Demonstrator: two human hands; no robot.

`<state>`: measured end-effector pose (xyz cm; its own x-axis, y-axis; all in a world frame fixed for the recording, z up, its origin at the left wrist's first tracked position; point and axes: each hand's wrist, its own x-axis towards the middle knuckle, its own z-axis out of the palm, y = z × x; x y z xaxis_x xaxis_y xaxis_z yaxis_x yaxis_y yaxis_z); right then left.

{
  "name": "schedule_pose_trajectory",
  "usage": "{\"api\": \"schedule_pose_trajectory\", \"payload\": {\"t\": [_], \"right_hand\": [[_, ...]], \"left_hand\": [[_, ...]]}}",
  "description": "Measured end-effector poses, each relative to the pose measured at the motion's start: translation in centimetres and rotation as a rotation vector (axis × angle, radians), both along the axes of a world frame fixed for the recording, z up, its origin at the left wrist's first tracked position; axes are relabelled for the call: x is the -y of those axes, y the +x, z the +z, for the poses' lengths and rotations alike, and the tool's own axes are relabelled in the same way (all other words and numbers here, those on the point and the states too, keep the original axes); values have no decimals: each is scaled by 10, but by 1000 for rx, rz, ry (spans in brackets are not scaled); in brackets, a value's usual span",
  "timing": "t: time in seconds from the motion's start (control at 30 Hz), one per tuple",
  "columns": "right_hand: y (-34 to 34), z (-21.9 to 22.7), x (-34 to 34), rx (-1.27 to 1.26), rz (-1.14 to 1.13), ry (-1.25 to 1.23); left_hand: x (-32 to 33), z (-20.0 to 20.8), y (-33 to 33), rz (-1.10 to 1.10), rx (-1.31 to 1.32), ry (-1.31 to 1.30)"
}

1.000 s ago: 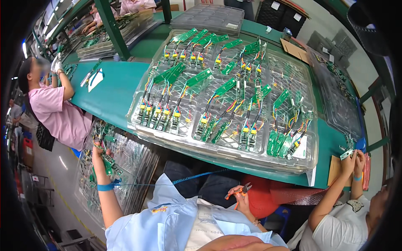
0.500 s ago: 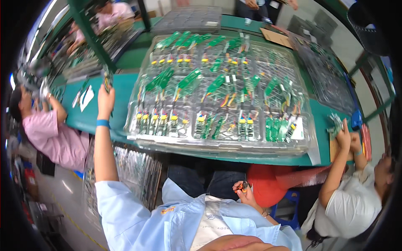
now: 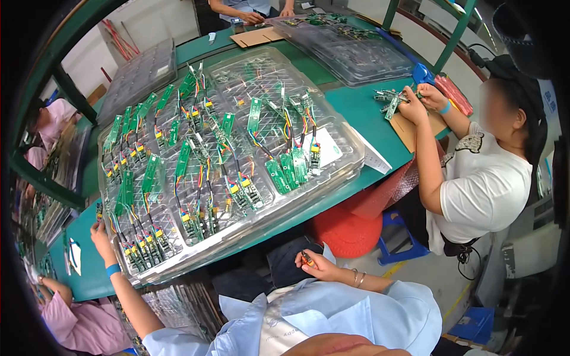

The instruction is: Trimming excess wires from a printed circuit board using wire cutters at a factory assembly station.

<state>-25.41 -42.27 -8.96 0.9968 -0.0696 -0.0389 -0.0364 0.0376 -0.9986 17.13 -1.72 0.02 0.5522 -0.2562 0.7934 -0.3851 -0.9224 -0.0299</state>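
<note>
In my left hand [image 3: 103, 240], at the table's left side beside the tray, a small circuit board [image 3: 99, 210] stands upright between closed fingers. My right hand [image 3: 320, 266], low in front of my body, is closed around a small orange-and-black hand tool [image 3: 307, 258]; its exact kind is hard to make out. Between and beyond the hands lies a clear plastic tray [image 3: 350, 173], apparently on top of others. Its compartments hold several green circuit boards [image 3: 281, 178] joined by coloured wires to parts with yellow blocks.
To my right a co-worker in a white top [image 3: 484, 184] holds wired boards [image 3: 389, 102]. A red stool [image 3: 347, 231] and a blue stool [image 3: 401, 240] stand below the table edge. More trays [image 3: 356, 56] lie at the far side. A green post [image 3: 50, 184] rises at left.
The view has swung to the right, so the tray and the table appear tilted. My left hand now sits lower, close by the tray's left edge. Both hands keep what they hold.
</note>
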Motion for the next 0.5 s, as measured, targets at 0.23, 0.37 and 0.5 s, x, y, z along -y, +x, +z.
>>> {"api": "schedule_pose_trajectory", "payload": {"t": [0.23, 0.37, 0.5], "right_hand": [[9, 38, 7, 31, 60, -185], [28, 69, 23, -31, 181, -283], [50, 96, 21, 17, 355, -241]], "left_hand": [[-40, 85, -76, 122, -443, -436], [-27, 120, -167, 338, -403, -433], [-18, 132, -259, 113, -375, -406]]}}
